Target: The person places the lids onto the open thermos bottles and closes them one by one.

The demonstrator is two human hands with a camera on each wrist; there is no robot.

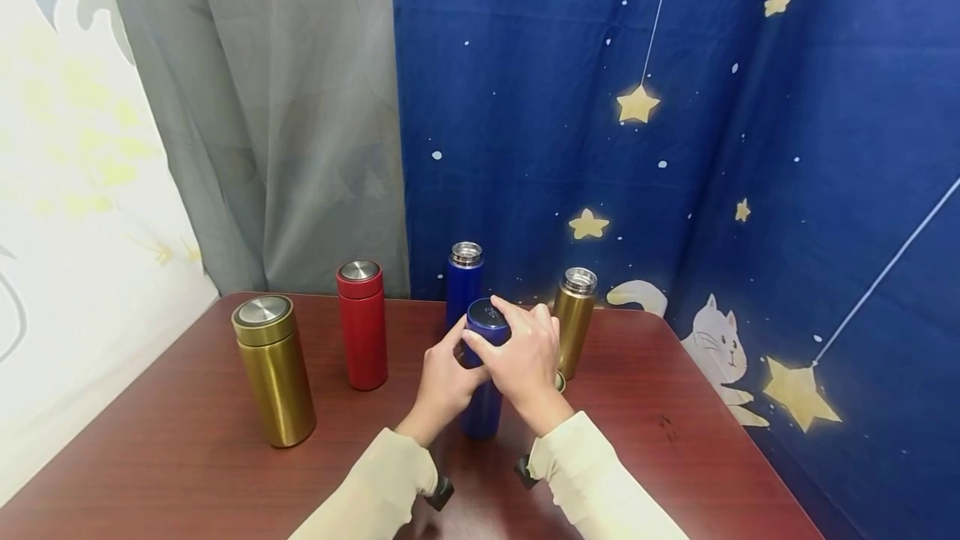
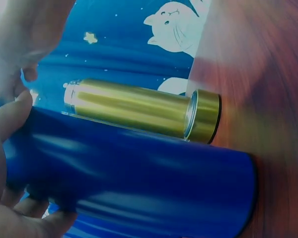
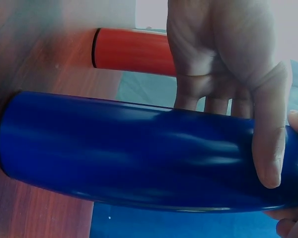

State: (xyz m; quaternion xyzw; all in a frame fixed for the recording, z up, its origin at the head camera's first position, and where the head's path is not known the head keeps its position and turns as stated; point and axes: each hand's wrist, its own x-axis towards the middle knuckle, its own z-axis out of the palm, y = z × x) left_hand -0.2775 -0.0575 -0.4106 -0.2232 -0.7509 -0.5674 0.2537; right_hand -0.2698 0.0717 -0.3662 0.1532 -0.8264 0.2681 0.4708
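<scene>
A blue thermos bottle [image 1: 482, 422] stands upright on the table in front of me, its dark lid [image 1: 486, 313] on top. My left hand [image 1: 444, 386] grips the upper body, thumb on the near side, as the right wrist view shows. With curled fingers and thumb, my right hand [image 1: 531, 350] holds the lid end. Just behind are an uncapped blue bottle [image 1: 463, 286] and an uncapped gold bottle [image 1: 574, 325], both with bare steel necks. Beside the gold bottle's base, a gold lid [image 2: 206, 117] rests on the table, mostly hidden by my right hand in the head view.
Left of my hands stand a red bottle [image 1: 363, 340] and a wider gold bottle [image 1: 276, 382], both capped. The reddish wooden table [image 1: 660, 440] ends at a blue starry curtain [image 1: 525, 148] and a grey curtain [image 1: 300, 148].
</scene>
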